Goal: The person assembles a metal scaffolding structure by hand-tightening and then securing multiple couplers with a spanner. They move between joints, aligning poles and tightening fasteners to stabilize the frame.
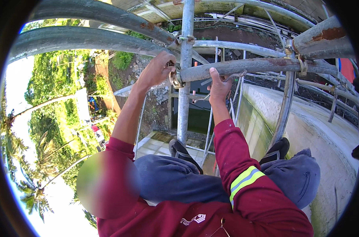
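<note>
While a metal tool (pixel 238 74) is apparently grasped by the right hand (pixel 220 87), the clamp (pixel 175 79) beside the upright pole (pixel 183 108) is reached by the left hand (pixel 159 70), its grip unclear; clamp adjustment seems in hand, calling for a steadied pipe (pixel 258 65).

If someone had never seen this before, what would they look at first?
Probably the bright yellow-and-silver stripe on the dark red right sleeve, right of centre near the bottom. Next, in the upper middle, come the two bare hands: the left hand at a brassy clamp, the right hand holding a slim metal tool by a grey pipe. Lower down, dark shoes peek out.
</note>
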A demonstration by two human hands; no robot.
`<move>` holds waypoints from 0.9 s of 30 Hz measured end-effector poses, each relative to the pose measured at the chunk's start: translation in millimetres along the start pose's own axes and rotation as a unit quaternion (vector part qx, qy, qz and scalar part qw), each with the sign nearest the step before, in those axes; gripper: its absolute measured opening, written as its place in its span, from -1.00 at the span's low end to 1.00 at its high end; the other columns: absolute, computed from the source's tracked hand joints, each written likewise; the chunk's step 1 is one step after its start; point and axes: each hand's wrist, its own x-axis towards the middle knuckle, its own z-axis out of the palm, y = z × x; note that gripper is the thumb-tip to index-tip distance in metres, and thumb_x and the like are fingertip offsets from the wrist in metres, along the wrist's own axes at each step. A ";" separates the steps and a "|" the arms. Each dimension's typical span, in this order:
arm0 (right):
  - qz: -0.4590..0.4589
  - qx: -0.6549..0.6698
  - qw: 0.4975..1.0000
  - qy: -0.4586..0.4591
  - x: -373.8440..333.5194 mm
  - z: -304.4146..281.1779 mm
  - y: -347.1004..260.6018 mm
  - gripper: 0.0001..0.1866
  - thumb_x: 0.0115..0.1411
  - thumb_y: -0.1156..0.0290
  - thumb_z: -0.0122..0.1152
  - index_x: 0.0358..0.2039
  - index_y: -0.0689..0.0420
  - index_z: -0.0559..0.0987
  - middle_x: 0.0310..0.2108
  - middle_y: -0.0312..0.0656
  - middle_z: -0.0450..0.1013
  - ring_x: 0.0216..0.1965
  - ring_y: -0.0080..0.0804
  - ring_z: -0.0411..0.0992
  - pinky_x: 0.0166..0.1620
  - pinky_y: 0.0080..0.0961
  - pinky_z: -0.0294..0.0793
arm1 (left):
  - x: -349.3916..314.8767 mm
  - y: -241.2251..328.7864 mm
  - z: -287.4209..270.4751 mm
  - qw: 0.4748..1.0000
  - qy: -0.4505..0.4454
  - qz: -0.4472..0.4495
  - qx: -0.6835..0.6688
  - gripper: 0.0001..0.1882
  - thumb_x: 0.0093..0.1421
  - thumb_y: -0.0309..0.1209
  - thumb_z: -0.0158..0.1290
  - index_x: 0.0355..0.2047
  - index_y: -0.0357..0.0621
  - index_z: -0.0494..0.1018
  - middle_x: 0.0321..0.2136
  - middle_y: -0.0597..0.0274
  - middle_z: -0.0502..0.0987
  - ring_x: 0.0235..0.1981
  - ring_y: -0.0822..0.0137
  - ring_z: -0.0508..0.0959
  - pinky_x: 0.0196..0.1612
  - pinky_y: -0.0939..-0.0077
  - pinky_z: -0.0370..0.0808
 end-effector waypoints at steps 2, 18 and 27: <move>0.025 -0.016 1.000 -0.004 -0.1 1.0 -0.2 -0.37 0.01 0.23 0.54 0.03 0.20 0.46 -0.27 -0.28 0.52 -0.51 -0.65 0.40 -0.68 -0.65 0.31 | -4.2 -2.5 -0.5 0.999 -0.002 0.035 0.025 -0.78 0.19 -0.53 0.16 -0.17 -0.16 0.41 -0.28 0.13 0.41 -0.21 0.10 0.48 -0.10 0.24 0.43; -0.002 0.001 1.000 -0.010 5.8 -2.1 7.7 -0.37 -0.01 0.20 0.57 -0.01 0.21 0.49 -0.28 -0.28 0.55 -0.49 -0.65 0.42 -0.69 -0.65 0.28 | 12.0 -18.3 -5.9 0.991 -0.110 -0.050 -0.050 -0.75 0.39 -0.33 0.02 -0.02 -0.21 0.45 -0.20 0.10 0.54 -0.12 0.16 0.51 0.02 0.30 0.42; 0.006 -0.003 1.000 -0.013 4.3 -0.8 5.7 -0.38 -0.01 0.21 0.56 -0.01 0.24 0.49 -0.28 -0.27 0.56 -0.51 -0.64 0.42 -0.69 -0.64 0.27 | 28.3 -19.2 -13.8 0.982 -0.163 -0.092 -0.011 -0.74 0.40 -0.30 -0.01 -0.10 -0.27 0.44 -0.30 0.06 0.56 -0.25 0.09 0.56 -0.11 0.16 0.46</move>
